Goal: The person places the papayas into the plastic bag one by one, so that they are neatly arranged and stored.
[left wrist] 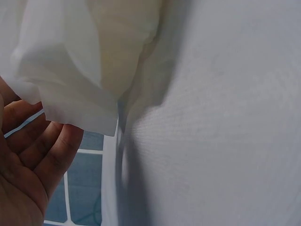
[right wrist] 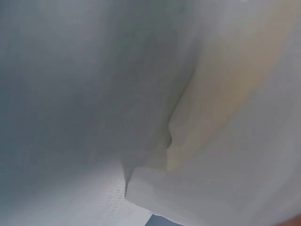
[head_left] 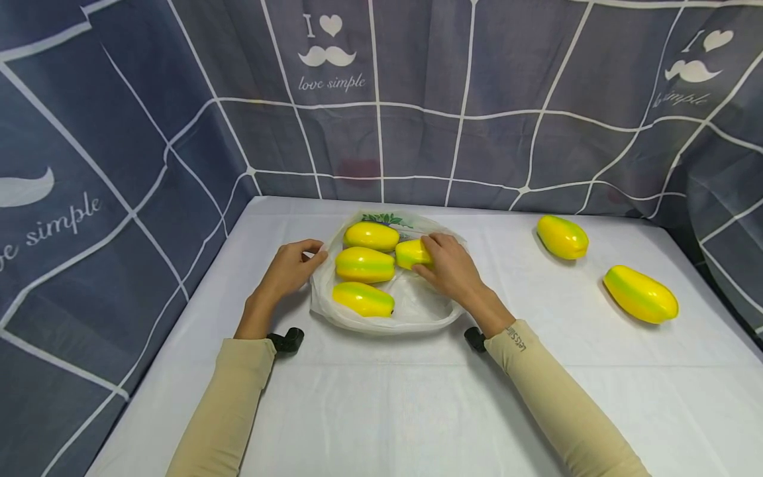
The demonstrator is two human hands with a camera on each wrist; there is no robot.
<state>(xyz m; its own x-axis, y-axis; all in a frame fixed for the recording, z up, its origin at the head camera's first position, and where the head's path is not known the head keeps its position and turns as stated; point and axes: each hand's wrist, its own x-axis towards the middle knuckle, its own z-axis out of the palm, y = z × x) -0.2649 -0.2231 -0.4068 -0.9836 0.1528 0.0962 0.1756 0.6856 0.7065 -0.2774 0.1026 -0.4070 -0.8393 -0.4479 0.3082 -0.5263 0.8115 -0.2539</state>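
Observation:
A white plastic bag point(head_left: 423, 301) lies with its mouth open on the table, green print at its far side. Three glossy yellow-green papayas, the far one point(head_left: 371, 236), the middle one point(head_left: 364, 265) and the near one point(head_left: 363, 299), lie in its left half. My right hand point(head_left: 448, 268) reaches into the bag and grips another papaya point(head_left: 412, 254), its right end hidden under the fingers. At the left rim my left hand point(head_left: 290, 266) pinches the bag's edge between thumb and fingers; the left wrist view shows thin plastic point(left wrist: 80, 108) over the fingers. Plastic fills most of the right wrist view.
Two more papayas lie on the right of the table, one farther back point(head_left: 563, 237) and one nearer point(head_left: 640, 294). The table point(head_left: 381, 411) has a white cloth. Dark grid-patterned curtains point(head_left: 417, 146) stand behind it and along both sides.

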